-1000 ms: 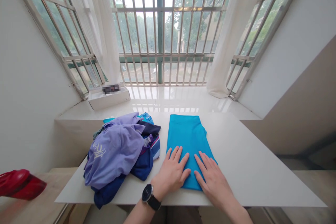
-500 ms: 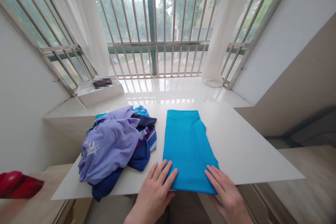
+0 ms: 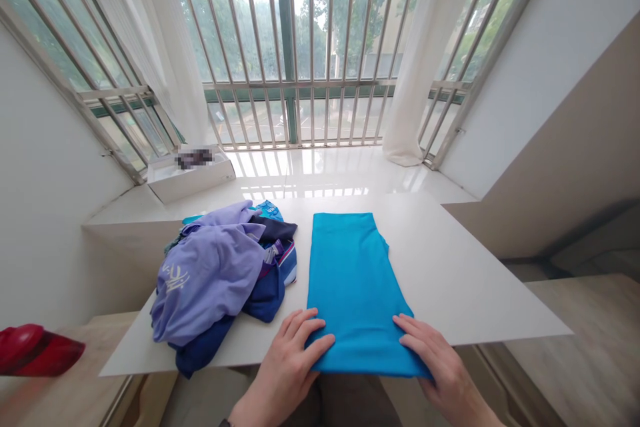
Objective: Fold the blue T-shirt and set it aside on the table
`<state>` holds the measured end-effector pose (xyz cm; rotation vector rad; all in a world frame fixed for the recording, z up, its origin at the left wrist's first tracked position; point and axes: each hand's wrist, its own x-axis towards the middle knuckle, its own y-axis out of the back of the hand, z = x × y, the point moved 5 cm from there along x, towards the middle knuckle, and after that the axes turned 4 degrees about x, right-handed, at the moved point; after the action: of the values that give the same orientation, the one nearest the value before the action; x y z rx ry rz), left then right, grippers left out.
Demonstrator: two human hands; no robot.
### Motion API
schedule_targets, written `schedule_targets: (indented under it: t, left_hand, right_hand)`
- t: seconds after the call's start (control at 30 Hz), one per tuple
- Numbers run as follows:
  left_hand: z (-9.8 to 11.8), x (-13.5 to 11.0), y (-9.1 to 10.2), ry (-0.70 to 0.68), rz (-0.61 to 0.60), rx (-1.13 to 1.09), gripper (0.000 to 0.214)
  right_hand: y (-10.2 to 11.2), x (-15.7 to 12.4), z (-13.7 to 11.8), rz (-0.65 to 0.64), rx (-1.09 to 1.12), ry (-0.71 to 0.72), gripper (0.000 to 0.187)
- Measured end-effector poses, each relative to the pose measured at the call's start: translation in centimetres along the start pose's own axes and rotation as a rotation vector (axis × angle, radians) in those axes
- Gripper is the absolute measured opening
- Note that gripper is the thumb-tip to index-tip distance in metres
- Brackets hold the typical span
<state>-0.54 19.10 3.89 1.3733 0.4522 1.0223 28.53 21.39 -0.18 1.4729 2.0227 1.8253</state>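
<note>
A folded turquoise garment [image 3: 350, 293] lies flat on the white tabletop [image 3: 465, 287], with its long side pointing away from me. My left hand [image 3: 287, 360] sits on its near left corner, fingers over the cloth and thumb hidden. My right hand [image 3: 440, 363] holds the near right corner the same way. Left of the garment, a heap of clothes [image 3: 220, 280] almost touches it. A lilac printed shirt lies on top, with navy and striped pieces showing beneath it.
A white box [image 3: 190, 177] with a blurred patch stands on the glossy white windowsill [image 3: 310, 173] behind the table. Barred windows and white curtains rise beyond it. A red object [image 3: 35, 350] sits low at the left, above a wooden ledge.
Both hands have drawn back from the middle of the garment to its near edge, and now grip its corners. The view has tilted slightly. The heap has not changed.
</note>
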Motion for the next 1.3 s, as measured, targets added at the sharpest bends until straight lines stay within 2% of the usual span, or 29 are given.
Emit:
schedule_targets:
  t: [0.17,0.3,0.37,0.57,0.7,0.77,0.87,1.07,1.17,1.3]
  left_hand:
    - [-0.5,0.6,0.6,0.014,-0.057,-0.079,0.037]
    - [-1.4,1.5,0.9,0.059,-0.014,-0.19,0.023]
    - [-2.2,2.3,1.1,0.126,0.01,-0.254,0.017]
    - [-5.5,5.9,0.7,0.418,-0.087,-0.326,0.026]
    - [-6.9,8.2,0.2,0.473,-0.141,-0.381,0.034]
    - [-7.3,8.7,0.0,0.501,-0.168,-0.342,0.037]
    - [-7.4,8.6,-0.2,0.559,-0.214,-0.171,0.038]
    - [-7.2,7.7,-0.1,0.655,-0.288,0.09,0.043]
    - [-7.5,7.3,0.3,0.67,-0.245,0.096,0.038]
    - [-7.9,7.7,1.8,0.567,-0.053,-0.011,0.027]
  right_hand:
    - [0.2,0.4,0.3,0.003,0.061,-0.038,0.025]
    - [0.6,0.8,0.9,0.051,0.092,-0.141,0.029]
    - [0.7,1.6,1.3,0.057,0.122,-0.233,0.027]
    - [0.9,6.1,3.9,-0.059,0.182,-0.573,0.034]
    - [0.3,8.2,5.6,-0.132,0.285,-0.687,0.042]
    - [0.0,8.3,6.1,-0.127,0.305,-0.73,0.047]
    - [-0.1,7.8,6.3,-0.081,0.231,-0.759,0.052]
    - [-0.4,6.9,6.8,-0.091,0.042,-0.806,0.05]
    - [-0.2,6.8,6.9,-0.05,0.021,-0.821,0.044]
    - [0.3,6.7,6.5,0.073,0.022,-0.818,0.05]
